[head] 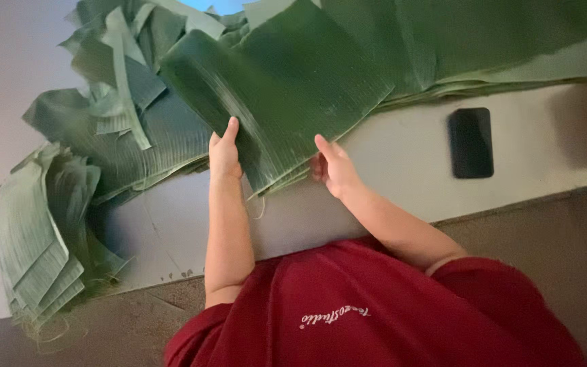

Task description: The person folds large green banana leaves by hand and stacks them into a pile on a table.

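A large dark green banana leaf piece (pixel 287 95) lies across the pale table (pixel 402 163), on top of other leaves. My left hand (pixel 225 155) grips its near left edge, thumb on the upper face. At the near right corner my right hand (pixel 334 168) pinches the same leaf, thumb on top and fingers tucked beneath. Both arms reach out from my red shirt (pixel 375 312) at the bottom of the view.
A black phone (pixel 471 143) lies flat on the table to the right of my hands. More banana leaves (pixel 484 41) spread along the back, torn strips (pixel 120 88) heap at the left, and a pale folded stack (pixel 35 238) hangs over the table's left end. Brown floor (pixel 545 224) runs below the table edge.
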